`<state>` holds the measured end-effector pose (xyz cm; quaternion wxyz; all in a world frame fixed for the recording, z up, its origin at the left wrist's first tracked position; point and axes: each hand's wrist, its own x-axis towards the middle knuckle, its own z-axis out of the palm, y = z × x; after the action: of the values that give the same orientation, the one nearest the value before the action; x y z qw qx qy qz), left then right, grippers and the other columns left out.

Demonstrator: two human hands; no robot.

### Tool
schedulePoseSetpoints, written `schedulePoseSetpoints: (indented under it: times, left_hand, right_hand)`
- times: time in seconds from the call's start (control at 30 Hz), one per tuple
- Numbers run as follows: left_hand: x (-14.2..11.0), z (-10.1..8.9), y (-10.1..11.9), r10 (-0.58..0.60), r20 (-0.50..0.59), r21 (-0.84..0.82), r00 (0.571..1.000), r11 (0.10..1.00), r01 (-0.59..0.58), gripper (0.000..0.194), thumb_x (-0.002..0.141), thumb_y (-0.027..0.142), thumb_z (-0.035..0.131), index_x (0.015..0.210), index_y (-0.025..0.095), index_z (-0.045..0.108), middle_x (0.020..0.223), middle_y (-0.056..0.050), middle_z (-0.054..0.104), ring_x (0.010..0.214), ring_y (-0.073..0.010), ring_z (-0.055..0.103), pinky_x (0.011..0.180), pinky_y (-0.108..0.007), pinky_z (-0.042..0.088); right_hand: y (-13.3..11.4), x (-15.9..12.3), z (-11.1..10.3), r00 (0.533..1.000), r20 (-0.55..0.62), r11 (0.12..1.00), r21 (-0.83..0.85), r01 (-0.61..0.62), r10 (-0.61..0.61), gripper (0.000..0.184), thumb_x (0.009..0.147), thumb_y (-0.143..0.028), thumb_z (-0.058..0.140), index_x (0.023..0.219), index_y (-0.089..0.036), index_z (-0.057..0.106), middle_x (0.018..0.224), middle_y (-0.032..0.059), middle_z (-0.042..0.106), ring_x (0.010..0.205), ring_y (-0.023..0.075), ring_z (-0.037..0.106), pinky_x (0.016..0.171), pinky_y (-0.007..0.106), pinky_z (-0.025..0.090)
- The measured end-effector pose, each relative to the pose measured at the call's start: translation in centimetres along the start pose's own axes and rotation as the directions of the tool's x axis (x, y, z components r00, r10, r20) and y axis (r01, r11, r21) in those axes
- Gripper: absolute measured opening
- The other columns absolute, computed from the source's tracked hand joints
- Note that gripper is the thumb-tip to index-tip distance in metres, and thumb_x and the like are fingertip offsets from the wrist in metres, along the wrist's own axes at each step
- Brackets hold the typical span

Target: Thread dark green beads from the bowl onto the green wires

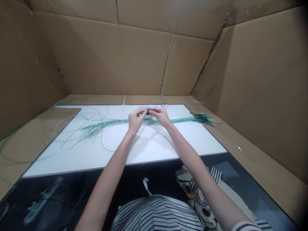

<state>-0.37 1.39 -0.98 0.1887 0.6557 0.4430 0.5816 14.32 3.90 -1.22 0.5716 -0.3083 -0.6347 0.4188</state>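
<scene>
My left hand [136,121] and my right hand [159,116] meet at the middle of a white board [149,144], their fingertips pinching a small dark piece [148,112]. Its exact form is too small to tell. Just below the fingers sits a small white bowl [145,117], its inside mostly hidden by my hands. A long sheaf of thin green wires [113,122] runs behind my wrists across the board, and its bunched right end [204,118] reaches past the board's edge. Several small black beads [161,106] lie scattered near the board's far edge.
Cardboard walls [264,96] rise at the back and sides. Loose green wire loops [14,150] spill over cardboard at the left. A dark glossy printed surface [60,192] lies nearer me, beside a printed cloth bag [197,195] and my striped shirt [156,215].
</scene>
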Motion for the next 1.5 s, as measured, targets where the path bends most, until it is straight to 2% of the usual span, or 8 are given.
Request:
schedulePoseSetpoints:
  times: [0.17, 0.77, 1.0, 1.23, 1.4, 1.5]
  left_hand:
    - [-0.11, -0.04, 0.19, 0.062, -0.017, 0.014, 0.998, 0.998, -0.062, 0.015, 0.075, 0.029, 0.058, 0.075, 0.019, 0.069, 0.07, 0.0, 0.065, 0.054, -0.0115, 0.043, 0.059, -0.023, 0.038]
    - [-0.29, 0.02, 0.13, 0.114, -0.032, 0.026, 0.993, 0.993, -0.114, 0.013, 0.075, 0.027, 0.058, 0.073, 0.019, 0.069, 0.069, 0.0, 0.064, 0.054, -0.0117, 0.041, 0.059, -0.023, 0.037]
    - [-0.29, -0.15, 0.06, 0.144, -0.008, 0.042, 0.99, 0.989, -0.144, 0.014, 0.076, 0.028, 0.058, 0.073, 0.019, 0.068, 0.069, 0.0, 0.064, 0.055, -0.0124, 0.042, 0.06, -0.024, 0.037]
    - [-0.35, -0.06, 0.05, 0.197, 0.017, 0.133, 0.98, 0.971, -0.198, 0.015, 0.078, 0.027, 0.055, 0.075, 0.02, 0.068, 0.073, -0.001, 0.065, 0.059, -0.0139, 0.046, 0.061, -0.025, 0.037]
    - [-0.4, -0.14, 0.01, 0.253, 0.042, 0.167, 0.967, 0.952, -0.256, 0.014, 0.08, 0.025, 0.054, 0.077, 0.02, 0.067, 0.075, -0.002, 0.066, 0.065, -0.0156, 0.049, 0.065, -0.025, 0.037]
    - [-0.41, -0.2, -0.12, 0.241, 0.076, 0.168, 0.968, 0.953, -0.251, 0.017, 0.082, 0.027, 0.051, 0.08, 0.02, 0.067, 0.078, -0.002, 0.066, 0.064, -0.0152, 0.05, 0.066, -0.025, 0.037]
  right_hand:
    - [-0.18, -0.16, 0.09, 1.0, 0.01, 0.998, 0.064, -0.025, 0.025, 0.03, 0.06, -0.035, 0.073, 0.082, -0.016, 0.07, 0.077, 0.0032, 0.063, 0.059, 0.0095, 0.05, 0.062, 0.025, 0.044]
    - [-0.68, -0.43, 0.34, 0.999, 0.009, 0.995, 0.09, -0.041, 0.041, 0.031, 0.058, -0.038, 0.074, 0.08, -0.017, 0.07, 0.077, 0.0026, 0.06, 0.06, 0.0089, 0.049, 0.062, 0.025, 0.043]
    - [-0.59, -0.36, 0.0, 0.999, 0.039, 0.996, 0.086, -0.015, 0.012, 0.026, 0.061, -0.035, 0.073, 0.081, -0.018, 0.071, 0.077, 0.0023, 0.06, 0.061, 0.0093, 0.05, 0.061, 0.024, 0.043]
    - [-0.87, -0.37, -0.16, 0.997, 0.037, 0.998, 0.021, -0.061, 0.06, 0.028, 0.059, -0.037, 0.073, 0.078, -0.017, 0.071, 0.081, 0.0037, 0.062, 0.06, 0.0099, 0.051, 0.061, 0.025, 0.044]
    - [-0.76, -0.33, -0.41, 0.998, 0.062, 1.0, -0.008, -0.022, 0.022, 0.026, 0.061, -0.036, 0.072, 0.079, -0.016, 0.071, 0.081, 0.0042, 0.063, 0.059, 0.0102, 0.053, 0.06, 0.024, 0.044]
    - [-0.75, -0.35, -0.46, 0.999, 0.042, 0.999, -0.03, -0.031, 0.032, 0.028, 0.061, -0.036, 0.071, 0.08, -0.015, 0.07, 0.078, 0.0045, 0.064, 0.059, 0.0112, 0.053, 0.06, 0.025, 0.045]
